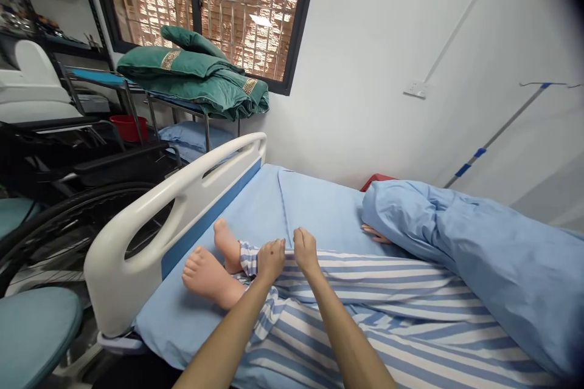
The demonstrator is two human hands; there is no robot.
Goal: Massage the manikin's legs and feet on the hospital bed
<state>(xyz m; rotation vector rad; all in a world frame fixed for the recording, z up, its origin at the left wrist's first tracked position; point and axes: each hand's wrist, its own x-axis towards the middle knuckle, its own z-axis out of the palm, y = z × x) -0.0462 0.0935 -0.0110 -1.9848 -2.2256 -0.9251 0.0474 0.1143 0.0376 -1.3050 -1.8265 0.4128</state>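
Observation:
A manikin in blue-and-white striped trousers (pixel 378 273) lies on the bed, its bare feet (pixel 210 276) towards the footboard. My left hand (pixel 272 260) is closed on the trouser fabric of the far leg, a little above the ankle. Beside it, a small gap away, my right hand (pixel 305 249) is also closed at the far edge of the same trouser leg. The cloth inside both fists is mostly hidden. A blue quilt (pixel 474 237) is folded back over the upper body, and the manikin's fingers (pixel 376 234) stick out from under it.
The white footboard (pixel 132 219) rises at the bed's left end. Past it stand a wheelchair (pixel 91 194) and a teal stool (pixel 39 334). Green folded bedding (pixel 196 76) is stacked by the window. A drip pole (pixel 502 127) leans in view at right, near the wall.

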